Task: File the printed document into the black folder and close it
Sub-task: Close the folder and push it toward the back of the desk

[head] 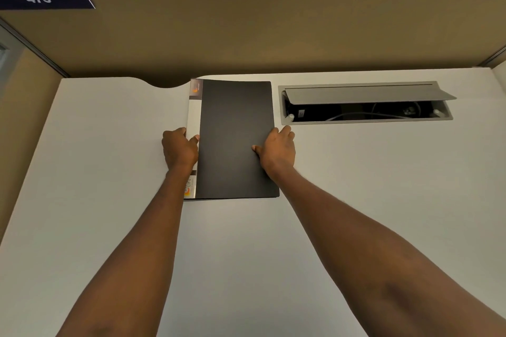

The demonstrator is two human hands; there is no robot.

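Both forearms reach to the closed black folder (236, 139) on the desk (109, 145).
Left hand (179, 149) is clamped on its spine, right hand (276, 150) on the free edge; the cover should be pressed flat.

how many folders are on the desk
1. The black folder lies closed on the white desk, left of the open cable tray, with the left hand on its spine edge and the right hand on its opening edge.

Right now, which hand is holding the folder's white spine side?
The left hand; it grips the black folder at the white spine. The right hand holds the plain black edge.
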